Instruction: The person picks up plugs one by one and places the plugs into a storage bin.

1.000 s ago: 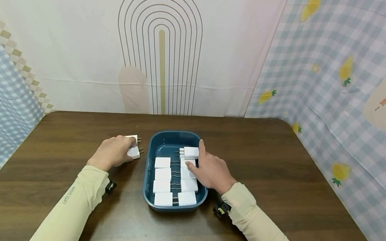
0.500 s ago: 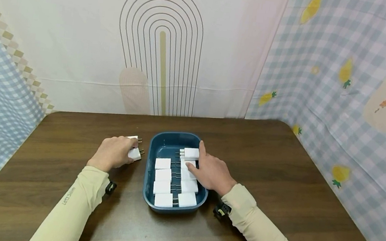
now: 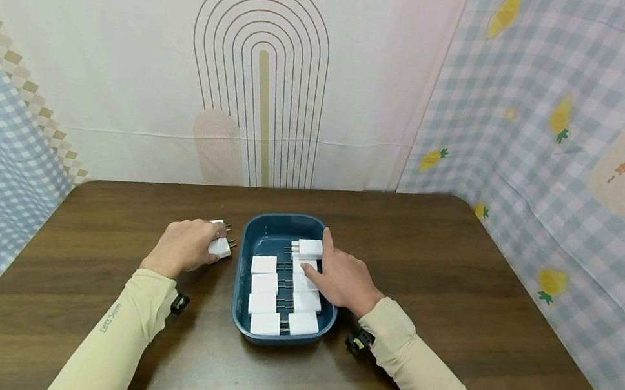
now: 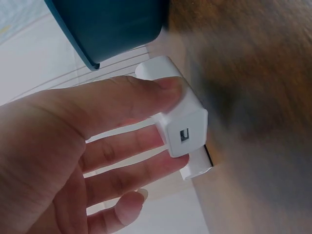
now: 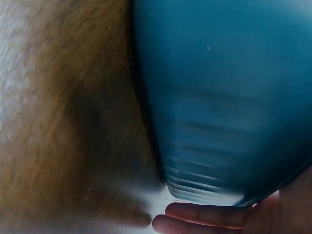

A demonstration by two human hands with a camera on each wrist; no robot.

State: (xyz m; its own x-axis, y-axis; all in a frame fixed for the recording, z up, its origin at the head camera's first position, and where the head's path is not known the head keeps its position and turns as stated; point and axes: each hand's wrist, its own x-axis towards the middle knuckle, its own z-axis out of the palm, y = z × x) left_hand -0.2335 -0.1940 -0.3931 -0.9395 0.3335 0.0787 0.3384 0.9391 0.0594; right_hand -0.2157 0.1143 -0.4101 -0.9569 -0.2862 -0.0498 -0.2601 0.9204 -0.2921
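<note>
My left hand [image 3: 183, 247] pinches a white USB charger plug [image 3: 220, 248] by its sides, left of the blue bin [image 3: 265, 340]. Its two metal prongs point right, towards the bin; in the left wrist view its USB port [image 4: 184, 135] shows. Just behind it lies a second white charger [image 3: 217, 222], partly covered by my fingers. My right hand [image 3: 349, 281] holds the bin's right wall, thumb inside over the chargers, forefinger stretched along the rim. In the right wrist view, other fingers [image 5: 204, 215] lie outside the wall.
Inside the bin, white chargers stand in a left row [image 3: 262, 304] and a right row [image 3: 304, 323], prongs facing each other. One charger [image 3: 310, 248] lies on top at the far right. Behind the brown wooden table [image 3: 429, 248] hangs a patterned cloth [image 3: 373, 85].
My left hand has shifted the pinched charger slightly to the right, towards the bin. My right hand and the bin have stayed in place.
</note>
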